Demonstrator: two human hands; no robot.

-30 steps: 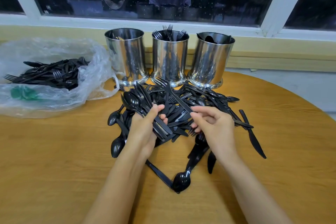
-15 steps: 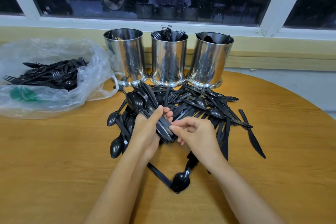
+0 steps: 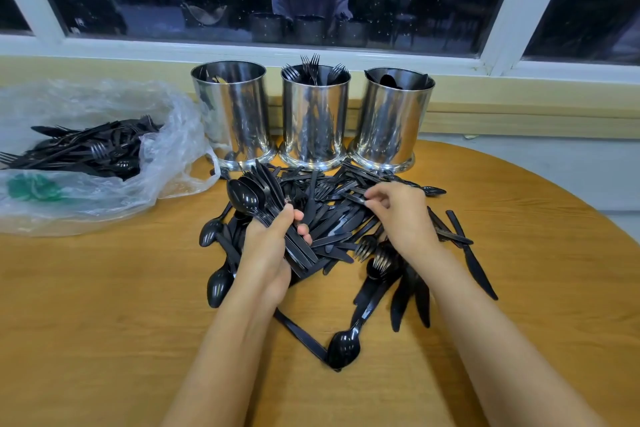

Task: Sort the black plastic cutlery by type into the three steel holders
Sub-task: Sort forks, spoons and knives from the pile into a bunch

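Centrally, left hand (image 3: pixel 266 253) grip holds a bundle of spoons (image 3: pixel 242 199), right hand (image 3: pixel 401 218) grip pinches a black piece (image 3: pixel 353 198) on the cutlery pile (image 3: pixel 332 229), steel holders (image 3: pixel 315 121) at upper centre.

Head view, down across near table (image 3: pixel 104 340)

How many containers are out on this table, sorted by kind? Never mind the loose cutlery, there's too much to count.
Steel holders: 3
Plastic bag: 1
Total: 4
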